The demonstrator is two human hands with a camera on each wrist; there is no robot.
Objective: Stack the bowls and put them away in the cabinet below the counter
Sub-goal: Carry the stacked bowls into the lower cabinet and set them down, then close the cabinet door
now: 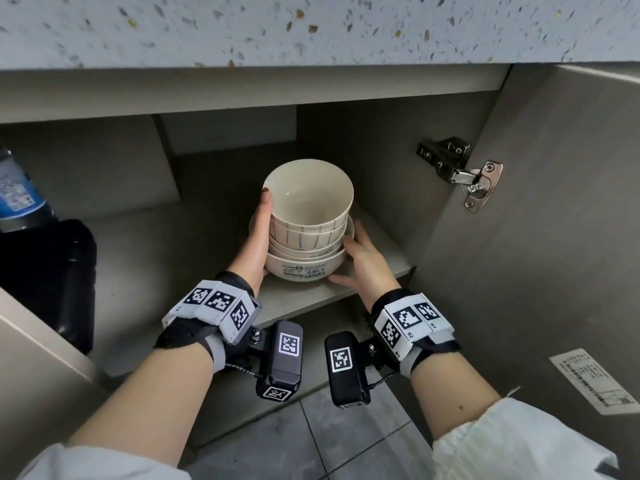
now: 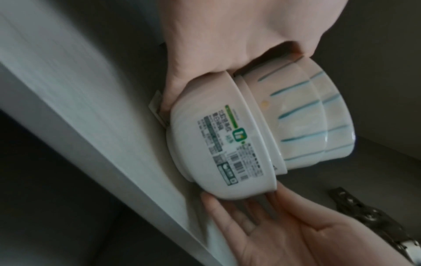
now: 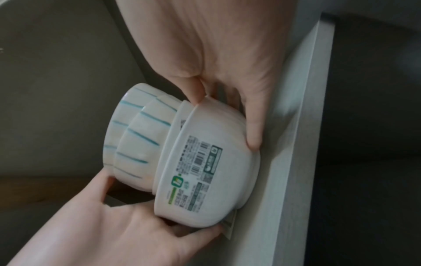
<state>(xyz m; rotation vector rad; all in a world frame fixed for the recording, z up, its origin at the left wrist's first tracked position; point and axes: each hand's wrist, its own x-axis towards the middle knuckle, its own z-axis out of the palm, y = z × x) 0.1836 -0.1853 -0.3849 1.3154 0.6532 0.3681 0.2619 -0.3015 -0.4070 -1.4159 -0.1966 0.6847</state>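
A stack of bowls (image 1: 306, 237) stands on the cabinet shelf (image 1: 304, 303) near its front edge. The bottom one is a white bowl (image 2: 218, 144) with a printed label, and blue-striped bowls (image 3: 136, 136) nest above it. My left hand (image 1: 254, 244) grips the stack's left side, with the thumb lying up against the top bowl. My right hand (image 1: 367, 258) grips the right side, fingers round the bottom bowl (image 3: 205, 171) and one finger low by its base. The fingers behind the stack are hidden.
The cabinet door (image 1: 554, 254) hangs open at the right on a metal hinge (image 1: 464, 174). A blue-labelled bottle (image 1: 17, 192) and a black object (image 1: 48, 278) sit in the left compartment. The speckled countertop (image 1: 311, 26) overhangs above, and the tiled floor (image 1: 329, 441) lies below.
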